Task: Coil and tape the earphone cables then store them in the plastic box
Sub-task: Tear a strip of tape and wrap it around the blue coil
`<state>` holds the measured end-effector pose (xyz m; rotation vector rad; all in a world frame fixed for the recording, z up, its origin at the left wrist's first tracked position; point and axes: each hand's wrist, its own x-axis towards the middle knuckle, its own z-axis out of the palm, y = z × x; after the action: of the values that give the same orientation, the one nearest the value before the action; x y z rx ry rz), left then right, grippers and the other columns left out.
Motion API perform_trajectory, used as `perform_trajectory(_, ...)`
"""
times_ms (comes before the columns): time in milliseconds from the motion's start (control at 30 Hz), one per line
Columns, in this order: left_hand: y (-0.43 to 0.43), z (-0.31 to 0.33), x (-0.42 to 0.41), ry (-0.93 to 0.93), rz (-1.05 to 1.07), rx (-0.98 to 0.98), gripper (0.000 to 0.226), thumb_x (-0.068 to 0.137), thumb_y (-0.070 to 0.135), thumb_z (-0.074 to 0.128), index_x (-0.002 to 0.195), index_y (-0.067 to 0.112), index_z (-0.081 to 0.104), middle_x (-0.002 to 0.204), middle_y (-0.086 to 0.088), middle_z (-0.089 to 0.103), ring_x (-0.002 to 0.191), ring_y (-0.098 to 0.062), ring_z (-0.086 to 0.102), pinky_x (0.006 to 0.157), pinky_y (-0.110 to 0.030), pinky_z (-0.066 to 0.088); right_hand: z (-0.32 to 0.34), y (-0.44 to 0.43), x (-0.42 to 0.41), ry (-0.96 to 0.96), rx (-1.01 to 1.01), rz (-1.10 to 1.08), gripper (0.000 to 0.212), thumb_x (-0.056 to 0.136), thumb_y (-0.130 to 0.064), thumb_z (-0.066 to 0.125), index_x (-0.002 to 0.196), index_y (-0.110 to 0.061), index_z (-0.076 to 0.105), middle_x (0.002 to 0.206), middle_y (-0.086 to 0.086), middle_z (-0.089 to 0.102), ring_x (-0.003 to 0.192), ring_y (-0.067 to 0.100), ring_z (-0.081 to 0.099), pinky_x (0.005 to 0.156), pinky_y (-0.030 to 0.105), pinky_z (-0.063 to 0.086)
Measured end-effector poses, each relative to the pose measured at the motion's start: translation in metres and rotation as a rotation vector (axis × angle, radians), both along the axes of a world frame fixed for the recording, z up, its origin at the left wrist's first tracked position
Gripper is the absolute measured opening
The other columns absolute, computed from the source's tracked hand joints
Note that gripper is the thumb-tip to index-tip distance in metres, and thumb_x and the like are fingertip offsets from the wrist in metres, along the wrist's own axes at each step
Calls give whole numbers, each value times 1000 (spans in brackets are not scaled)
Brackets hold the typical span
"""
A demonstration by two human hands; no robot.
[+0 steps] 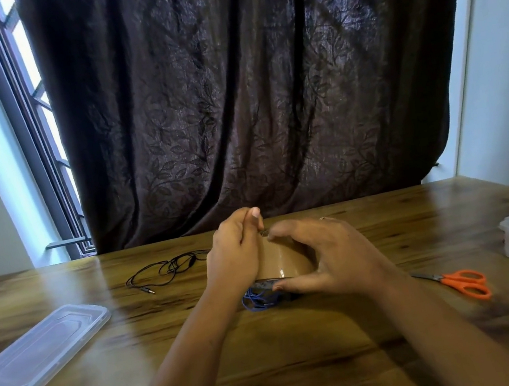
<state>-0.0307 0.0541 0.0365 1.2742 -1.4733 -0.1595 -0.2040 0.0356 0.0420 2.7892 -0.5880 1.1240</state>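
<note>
Head view: where did the tape roll (285, 262) sit?
— Gripped in the right hand (326, 255); left hand (238, 248) pinched its end at twelve o'clock. Blue cable (256, 301) lay at six, beneath.

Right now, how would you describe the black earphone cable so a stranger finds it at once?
Start at the wooden table, then look just left of the left hand. The black earphone cable lies there loose and untouched; the blue cable is bunched at the tape roll.
</note>
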Motion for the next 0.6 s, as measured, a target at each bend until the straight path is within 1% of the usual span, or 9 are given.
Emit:
perform_trajectory(67, -1, 0, -1, 24, -36, 28, 38, 89, 56, 32, 65, 35, 51, 56, 12, 52, 58, -13, 50, 63, -49, 47, -1, 0, 0, -20, 23, 26, 59, 73, -64, 62, 121, -31, 52, 116, -16, 63, 99, -3, 56, 80, 6, 35)
perform_trajectory(133, -1, 0, 0, 40, -64, 46, 39, 90, 56, 33, 63, 34, 51, 58, 7, 50, 58, -16, 49, 61, -50, 47, -3, 0, 0, -50, 42, 59, 56, 74, -60, 65, 119, -28, 55, 114, -14, 63, 97, -1, 57, 80, 9, 41)
perform_trajectory(200, 0, 1, -1, 52, -93, 61, 40, 95, 50, 35, 63, 33, 52, 61, 0, 50, 59, -21, 49, 61, -52, 46, -4, 0, 0, -66, 60, 77, 54, 74, -58, 68, 117, -28, 55, 111, -15, 63, 95, -1, 58, 78, 15, 46)
perform_trajectory(300, 1, 2, -2, 67, -113, 80, 42, 101, 37, 38, 62, 32, 53, 64, -7, 51, 60, -25, 49, 59, -53, 46, -4, 0, 0, -67, 96, 86, 55, 73, -57, 69, 119, -29, 54, 113, -16, 62, 98, -1, 58, 79, 17, 48)
perform_trajectory(400, 1, 3, -4, 88, -132, 103, 40, 101, 36, 39, 66, 26, 55, 67, -10, 54, 62, -26, 50, 60, -52, 47, -3, 1, 0, -51, 127, 91, 56, 74, -55, 69, 120, -30, 53, 115, -17, 61, 99, 0, 58, 79, 18, 48)
perform_trajectory(500, 1, 2, -4, 122, -172, 121, 39, 101, 33, 39, 74, 10, 55, 70, -13, 55, 63, -27, 51, 61, -47, 45, -3, 2, 0, -51, 132, 99, 52, 73, -50, 73, 117, -27, 55, 108, -22, 58, 93, -6, 55, 75, 11, 41)
perform_trajectory(533, 1, 2, -4, 130, -183, 120, 40, 101, 32, 39, 75, 7, 54, 70, -14, 55, 63, -27, 50, 60, -44, 44, -3, 2, 1, -58, 131, 101, 51, 73, -48, 75, 116, -26, 56, 105, -23, 57, 91, -8, 53, 74, 8, 38)
perform_trajectory(600, 1, 1, -4, 147, -202, 121, 40, 101, 30, 39, 75, 4, 55, 70, -14, 55, 63, -27, 49, 61, -41, 42, -4, 2, 2, -71, 131, 106, 50, 73, -47, 75, 114, -25, 57, 103, -22, 57, 90, -8, 53, 74, 7, 38)
